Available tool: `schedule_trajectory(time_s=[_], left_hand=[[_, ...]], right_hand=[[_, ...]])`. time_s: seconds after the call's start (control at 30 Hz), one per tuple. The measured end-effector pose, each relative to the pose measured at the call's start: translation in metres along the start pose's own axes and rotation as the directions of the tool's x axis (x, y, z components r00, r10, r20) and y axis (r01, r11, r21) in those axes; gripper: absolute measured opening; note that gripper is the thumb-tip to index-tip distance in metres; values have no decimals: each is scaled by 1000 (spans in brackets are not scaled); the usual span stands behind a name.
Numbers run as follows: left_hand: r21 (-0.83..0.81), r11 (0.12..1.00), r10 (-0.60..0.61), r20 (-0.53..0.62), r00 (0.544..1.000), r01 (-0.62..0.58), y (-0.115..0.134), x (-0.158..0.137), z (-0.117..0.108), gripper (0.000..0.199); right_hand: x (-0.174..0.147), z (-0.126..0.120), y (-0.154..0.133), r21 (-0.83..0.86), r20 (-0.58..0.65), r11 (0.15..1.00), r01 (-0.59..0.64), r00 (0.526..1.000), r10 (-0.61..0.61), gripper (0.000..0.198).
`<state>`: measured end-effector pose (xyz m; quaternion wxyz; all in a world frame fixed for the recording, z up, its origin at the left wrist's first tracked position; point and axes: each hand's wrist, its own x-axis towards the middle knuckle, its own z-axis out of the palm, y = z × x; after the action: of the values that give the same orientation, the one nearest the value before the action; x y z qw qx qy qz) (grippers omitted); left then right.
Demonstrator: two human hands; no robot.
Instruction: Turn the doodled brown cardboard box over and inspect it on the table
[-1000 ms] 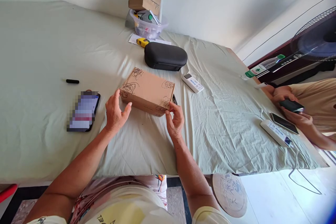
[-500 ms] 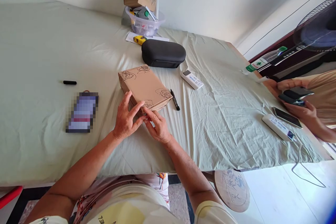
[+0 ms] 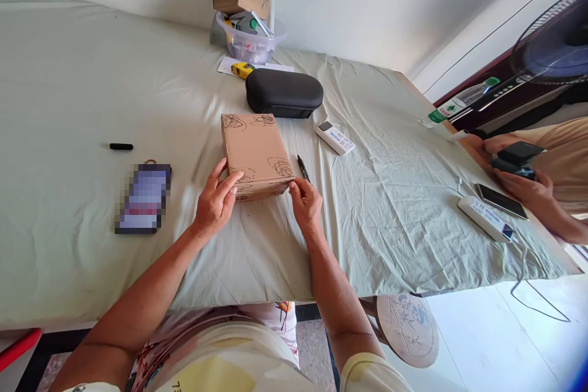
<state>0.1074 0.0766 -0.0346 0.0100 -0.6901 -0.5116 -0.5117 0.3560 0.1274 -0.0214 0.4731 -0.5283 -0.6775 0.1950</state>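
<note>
A brown cardboard box [image 3: 255,147] lies closed on the cloth in front of me, with black scribbled loops at its top corners and more marks on the front side. My left hand [image 3: 215,203] grips its near left corner, one finger on the top and others against the left side. At the near right corner, my right hand [image 3: 305,201] pinches the edge between thumb and fingers. Just right of the box lies a black marker [image 3: 303,168], its lower end close to my right hand. A small black cap-like piece [image 3: 121,147] rests far to the left.
A phone [image 3: 144,199] with a blurred screen lies left. Behind the box are a black zip case [image 3: 285,93], a yellow tape measure [image 3: 242,70] and a plastic basin [image 3: 255,46]. A white device [image 3: 334,138] sits right. Another person's hand [image 3: 528,187] holds a dark object.
The box has turned and now sits squarer to me. My right hand has moved from the near left corner to the near right corner; my left hand stays at the left.
</note>
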Motion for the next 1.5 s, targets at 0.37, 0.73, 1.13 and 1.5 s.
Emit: schedule_trajectory(time_s=[0.37, 0.73, 1.13, 1.5], left_hand=[[201, 976, -52, -166, 985, 86, -14, 3, -12, 60], [182, 964, 198, -11, 980, -193, 8, 3, -4, 45], [51, 975, 216, -19, 976, -215, -3, 4, -1, 40], [16, 977, 213, -39, 976, -213, -2, 5, 0, 39]], right_hand=[[-25, 24, -13, 273, 402, 931, 242, 851, -339, 34], [-28, 33, -16, 315, 459, 884, 345, 760, -460, 30], [-17, 28, -5, 157, 450, 941, 299, 827, -338, 27], [-17, 29, -3, 128, 468, 936, 329, 811, -350, 27]])
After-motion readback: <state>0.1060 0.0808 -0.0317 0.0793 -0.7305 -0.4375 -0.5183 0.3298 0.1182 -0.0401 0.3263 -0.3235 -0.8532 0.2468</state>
